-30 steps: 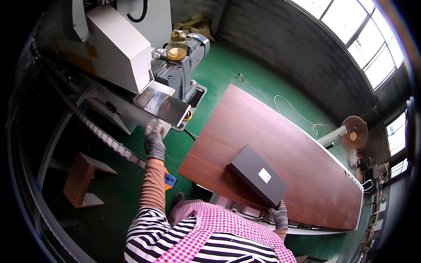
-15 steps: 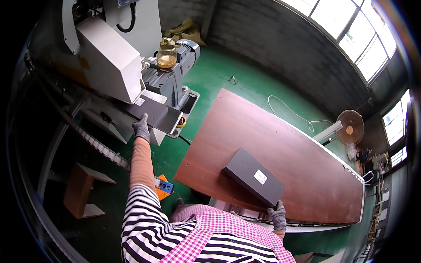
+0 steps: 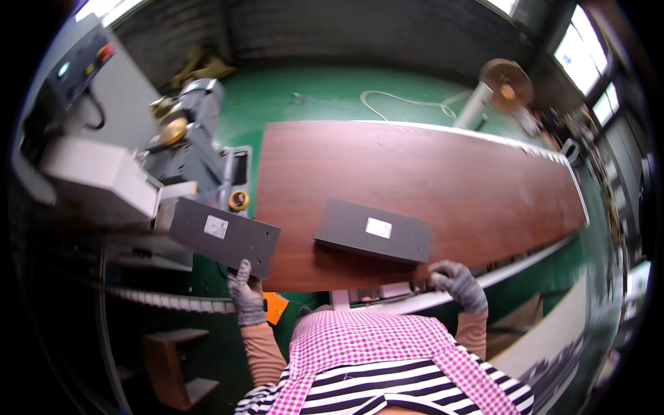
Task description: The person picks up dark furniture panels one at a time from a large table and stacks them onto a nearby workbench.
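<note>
My left hand (image 3: 247,294), in a grey glove, grips the near edge of a dark grey board (image 3: 238,238) with a white label and small holes at its right end. That board hangs between the machine and the table, its right end over the table's left edge. A second dark grey piece (image 3: 349,225), box-like with a white label, lies on the reddish-brown tabletop (image 3: 443,166). My gloved right hand (image 3: 460,285) hovers just off that piece's near right corner, fingers loosely bent and apart, holding nothing visible.
A machine with a white angular housing (image 3: 104,173) and a grey motor (image 3: 200,104) stands at the left. Below it lies a brown U-shaped piece (image 3: 166,370) on the green floor. A round brown fan-like disc (image 3: 506,84) stands beyond the table.
My left hand has drawn the board out from under the white housing toward the table. My right hand has come away from the box-like piece's corner. The view has turned left.
</note>
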`<state>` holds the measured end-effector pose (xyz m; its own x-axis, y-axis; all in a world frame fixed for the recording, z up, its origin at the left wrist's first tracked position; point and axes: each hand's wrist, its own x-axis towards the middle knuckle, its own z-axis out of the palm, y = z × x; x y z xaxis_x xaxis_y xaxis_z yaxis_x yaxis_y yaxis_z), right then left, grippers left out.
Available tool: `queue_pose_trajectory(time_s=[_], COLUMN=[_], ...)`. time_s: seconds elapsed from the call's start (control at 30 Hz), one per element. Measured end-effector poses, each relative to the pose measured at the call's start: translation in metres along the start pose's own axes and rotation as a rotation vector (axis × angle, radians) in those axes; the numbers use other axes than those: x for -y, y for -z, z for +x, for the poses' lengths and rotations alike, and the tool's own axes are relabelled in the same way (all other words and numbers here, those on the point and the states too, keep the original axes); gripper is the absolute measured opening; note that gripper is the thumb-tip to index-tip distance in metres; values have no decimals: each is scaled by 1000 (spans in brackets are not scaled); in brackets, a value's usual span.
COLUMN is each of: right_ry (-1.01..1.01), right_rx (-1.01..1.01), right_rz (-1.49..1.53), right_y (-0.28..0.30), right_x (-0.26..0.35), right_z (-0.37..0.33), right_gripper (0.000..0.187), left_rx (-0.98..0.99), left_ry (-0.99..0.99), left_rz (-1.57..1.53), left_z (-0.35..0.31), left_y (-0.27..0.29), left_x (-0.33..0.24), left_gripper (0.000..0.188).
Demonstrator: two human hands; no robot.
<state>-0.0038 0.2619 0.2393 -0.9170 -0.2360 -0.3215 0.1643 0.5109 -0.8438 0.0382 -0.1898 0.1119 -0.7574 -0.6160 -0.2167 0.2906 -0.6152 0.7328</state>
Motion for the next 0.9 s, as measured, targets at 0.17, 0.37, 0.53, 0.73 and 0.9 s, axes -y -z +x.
queue_pose_trajectory(time_s=[0.17, 0.37, 0.53, 0.73, 0.9], right_ry=[136, 291, 186, -175, -86], right_rx=[53, -85, -342, -337, -502], right_rz=[429, 622, 599, 487, -333], right_y=[-52, -112, -68, -37, -21], right_x=[37, 35, 19, -10, -37], right_z=[21, 35, 27, 47, 72], right_gripper=[35, 47, 45, 38, 45], left_rx=[301, 549, 273, 344, 445], left_ry=[124, 243, 395, 25, -123], left_rz=[353, 226, 18, 342, 706], left_z=[-54, -112, -61, -6, 4], left_y=[-74, -142, -139, -108, -118], left_x=[33, 65, 46, 76, 86], left_gripper=[46, 50, 51, 65, 51])
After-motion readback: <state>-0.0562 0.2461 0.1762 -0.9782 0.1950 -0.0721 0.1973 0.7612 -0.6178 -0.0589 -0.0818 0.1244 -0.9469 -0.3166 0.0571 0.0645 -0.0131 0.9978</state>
